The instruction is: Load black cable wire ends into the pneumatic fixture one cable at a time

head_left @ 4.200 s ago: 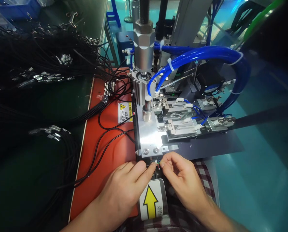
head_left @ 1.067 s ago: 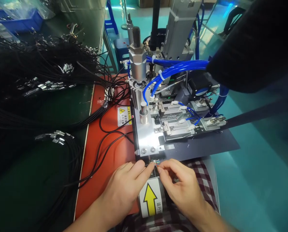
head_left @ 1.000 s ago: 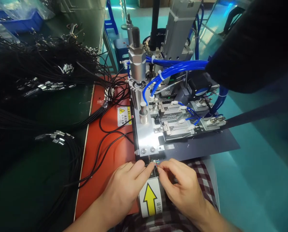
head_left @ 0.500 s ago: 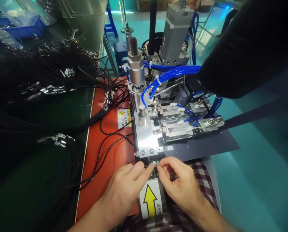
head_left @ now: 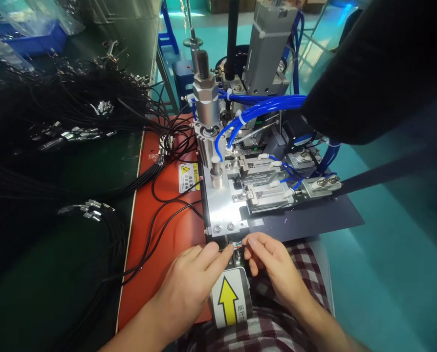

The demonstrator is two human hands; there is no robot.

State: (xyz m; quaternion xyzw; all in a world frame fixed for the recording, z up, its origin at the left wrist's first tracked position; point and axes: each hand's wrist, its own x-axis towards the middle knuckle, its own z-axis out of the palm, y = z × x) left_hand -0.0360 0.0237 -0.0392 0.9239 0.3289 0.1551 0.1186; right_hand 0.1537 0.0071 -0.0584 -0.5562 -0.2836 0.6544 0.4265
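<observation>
Cable bundles [head_left: 57, 132] left of machine [head_left: 240, 161]

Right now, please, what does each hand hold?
Left hand: closed, pinching the cable end.
Right hand: fingertips at the cable end; grip cannot be told.

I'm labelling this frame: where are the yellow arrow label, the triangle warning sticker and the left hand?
yellow arrow label [head_left: 228, 299]: head view, arrow's shaft.
triangle warning sticker [head_left: 188, 177]: head view, sticker's middle.
left hand [head_left: 189, 283]: head view, back of hand.

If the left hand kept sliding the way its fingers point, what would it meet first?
Probably the right hand: the left hand points right and slightly forward, and their fingertips nearly meet at the cable end's coloured wires. Depth is unclear.
</observation>
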